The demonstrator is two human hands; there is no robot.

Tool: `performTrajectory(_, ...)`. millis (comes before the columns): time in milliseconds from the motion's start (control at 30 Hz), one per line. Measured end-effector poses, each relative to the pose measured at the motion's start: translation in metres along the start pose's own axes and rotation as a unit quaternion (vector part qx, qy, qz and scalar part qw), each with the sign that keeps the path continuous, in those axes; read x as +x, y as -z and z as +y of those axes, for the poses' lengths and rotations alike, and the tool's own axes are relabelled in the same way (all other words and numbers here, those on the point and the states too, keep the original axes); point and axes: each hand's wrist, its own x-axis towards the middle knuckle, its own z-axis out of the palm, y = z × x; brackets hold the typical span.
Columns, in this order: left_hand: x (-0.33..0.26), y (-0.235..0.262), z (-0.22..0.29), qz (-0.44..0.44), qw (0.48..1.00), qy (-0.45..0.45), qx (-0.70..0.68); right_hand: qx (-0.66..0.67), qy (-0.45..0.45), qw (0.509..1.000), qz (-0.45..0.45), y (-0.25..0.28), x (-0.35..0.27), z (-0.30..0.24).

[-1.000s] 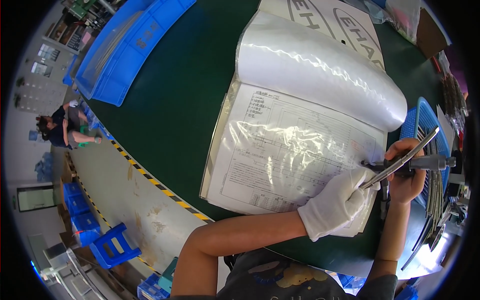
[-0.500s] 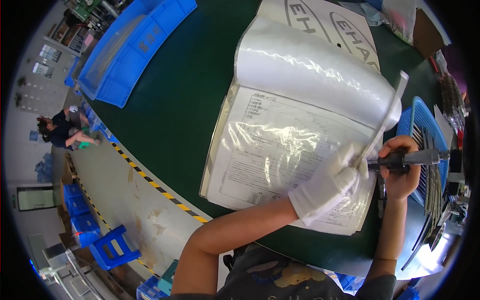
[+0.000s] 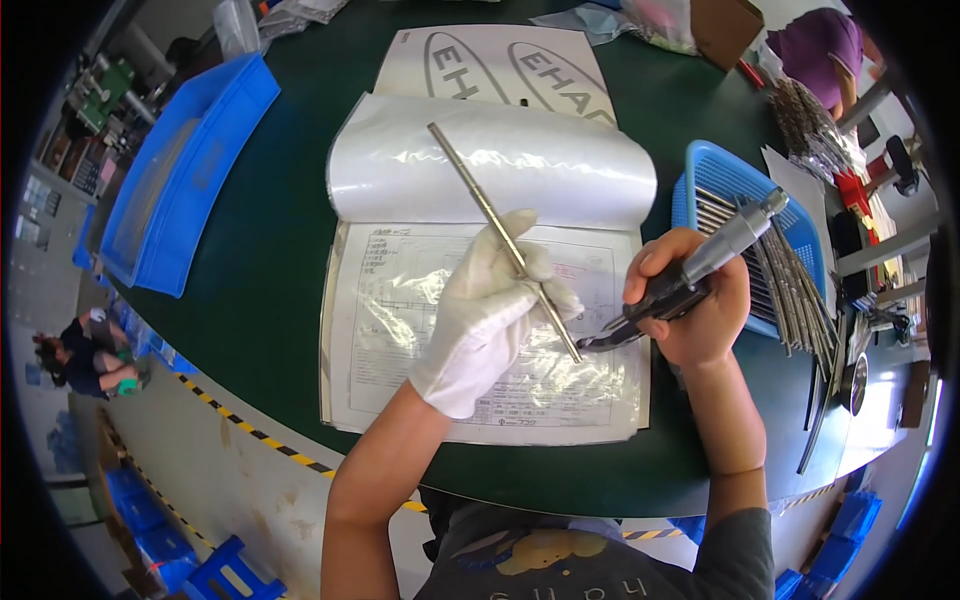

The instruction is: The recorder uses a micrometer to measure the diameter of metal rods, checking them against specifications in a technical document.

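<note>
Rod [image 3: 466, 178] now points leftward above the binder [image 3: 570, 165].
Left fingers [image 3: 541, 264] are closed around it, earlier pointing rightward; right fingers [image 3: 672, 246] grip the micrometer [image 3: 728, 241] across the binder's right edge.

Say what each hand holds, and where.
The left hand holds a metal rod by its nearer half; the right hand grips a micrometer-like tool by its dark body.
</note>
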Motion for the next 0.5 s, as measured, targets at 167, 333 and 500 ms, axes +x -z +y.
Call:
performTrajectory(167, -0.002, -0.004, -0.001, -0.02, 1.0, 0.01, -0.02, 0.047, -0.007, 0.997, -0.054, -0.009, -0.009, -0.003)
performTrajectory(333, -0.006, -0.007, -0.002, 0.002, 1.0, 0.008, -0.001, 0.085, -0.015, 0.993, -0.076, -0.012, -0.011, -0.001)
performTrajectory(500, -0.007, -0.009, -0.005, -0.011, 1.0, 0.02, 0.004, 0.08, -0.004, 0.994, -0.076, -0.013, -0.013, 0.002)
